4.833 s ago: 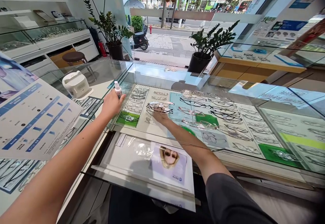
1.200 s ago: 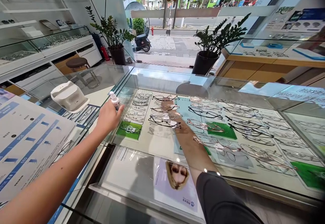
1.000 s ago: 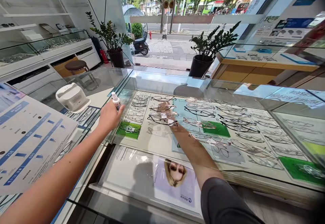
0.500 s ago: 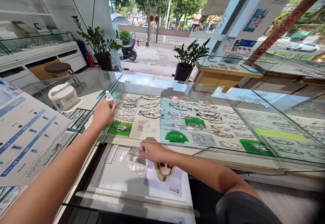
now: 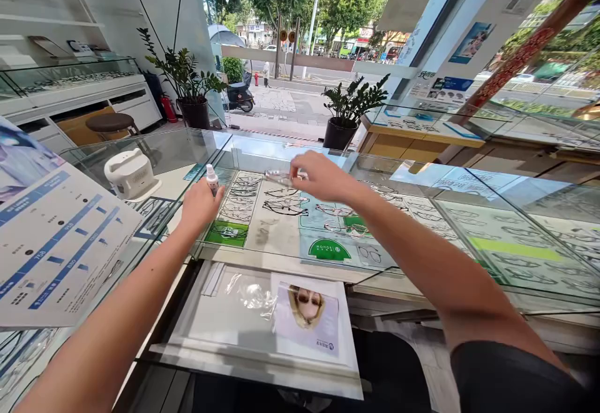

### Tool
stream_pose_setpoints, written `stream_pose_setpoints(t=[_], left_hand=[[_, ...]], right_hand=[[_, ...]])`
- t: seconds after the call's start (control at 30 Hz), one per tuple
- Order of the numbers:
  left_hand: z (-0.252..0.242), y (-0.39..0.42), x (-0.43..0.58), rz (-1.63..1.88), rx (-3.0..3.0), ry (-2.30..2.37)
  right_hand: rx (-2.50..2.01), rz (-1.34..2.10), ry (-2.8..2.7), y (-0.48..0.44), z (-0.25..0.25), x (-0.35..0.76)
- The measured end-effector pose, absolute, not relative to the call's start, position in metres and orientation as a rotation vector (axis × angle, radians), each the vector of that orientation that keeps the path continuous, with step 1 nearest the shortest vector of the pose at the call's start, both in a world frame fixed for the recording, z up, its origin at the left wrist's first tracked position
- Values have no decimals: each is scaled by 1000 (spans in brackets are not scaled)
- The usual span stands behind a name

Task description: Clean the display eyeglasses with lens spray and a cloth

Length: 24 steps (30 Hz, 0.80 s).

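Observation:
My left hand point(image 5: 200, 204) is wrapped round a small white bottle point(image 5: 212, 179) with a pale cap, upright over the left part of the glass display counter point(image 5: 276, 250). Farther out over the counter, my right hand point(image 5: 313, 177) has its fingers curled down around the end of a small clear, shiny object point(image 5: 277, 177). Its exact kind is not plain to see. Rows of eyeglasses point(image 5: 285, 204) lie under the glass beneath the right hand. An open drawer point(image 5: 210, 319) nearest me holds crinkled clear plastic point(image 5: 257, 297) and a printed picture point(image 5: 307, 322) of a face in sunglasses.
A printed price board point(image 5: 51, 244) leans at the left, with a white device point(image 5: 130, 175) behind it on the glass. Potted plants point(image 5: 341, 132) stand beyond the counter near the glass doors. A brown stool point(image 5: 110, 122) is at the far left.
My right hand has moved from above the drawer forward onto the far part of the counter, where the clear object now shows at its fingers. My left hand keeps the bottle in much the same place.

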<state>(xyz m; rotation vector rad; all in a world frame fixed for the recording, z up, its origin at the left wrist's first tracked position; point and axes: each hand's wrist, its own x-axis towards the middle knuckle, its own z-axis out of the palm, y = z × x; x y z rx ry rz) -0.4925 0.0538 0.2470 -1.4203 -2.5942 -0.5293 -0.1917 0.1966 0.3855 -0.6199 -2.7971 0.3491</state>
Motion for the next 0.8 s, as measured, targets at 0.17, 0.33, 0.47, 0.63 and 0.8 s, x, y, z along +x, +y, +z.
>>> stream_pose_setpoints(t=[0.17, 0.33, 0.47, 0.63, 0.8], left_hand=[[243, 55, -497, -543, -1417, -2573], [239, 57, -501, -519, -1423, -2563], [239, 58, -502, -512, -1409, -2566], [240, 58, -500, -521, -1404, -2565], [242, 58, -500, -518, -1407, -2574]], right_hand=[[-843, 13, -2865, 291, 361, -250], [-970, -1, -2896, 327, 324, -274], [-976, 22, -2920, 338, 303, -284], [-959, 31, -2937, 344, 291, -291], [-965, 52, -2929, 335, 292, -286]])
